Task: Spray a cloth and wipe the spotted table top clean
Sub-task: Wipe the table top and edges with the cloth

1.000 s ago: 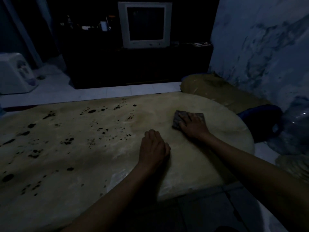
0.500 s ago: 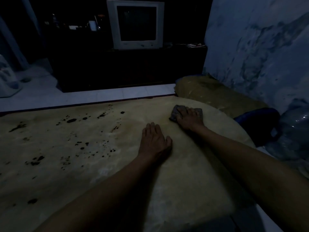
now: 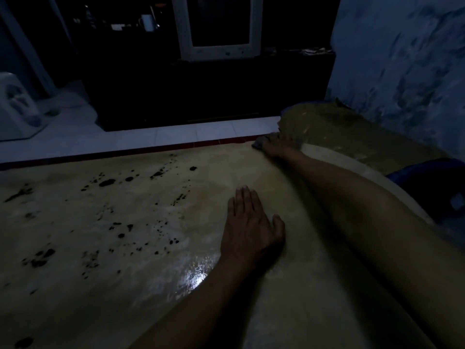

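A pale beige table top (image 3: 226, 311) fills the lower view, with several dark spots (image 3: 107, 183) across its left and middle. My right hand (image 3: 278, 144) presses a small grey cloth (image 3: 259, 143) flat at the table's far edge; only the cloth's left corner shows past the fingers. My left hand (image 3: 247, 227) lies palm down, fingers spread, on the bare right-middle part of the table. A wet shine (image 3: 193, 275) sits just left of my left wrist. No spray bottle is in view.
A white CRT monitor (image 3: 217, 28) stands on a dark low cabinet (image 3: 201, 91) beyond the table. A brownish cushion (image 3: 347, 132) and a blue object (image 3: 432, 182) lie to the right, against a mottled wall. A white appliance (image 3: 15, 109) sits on the tiled floor far left.
My right hand has slid the cloth away from me to the table's far edge. My left hand has flattened from a loose fist. The camera has moved closer.
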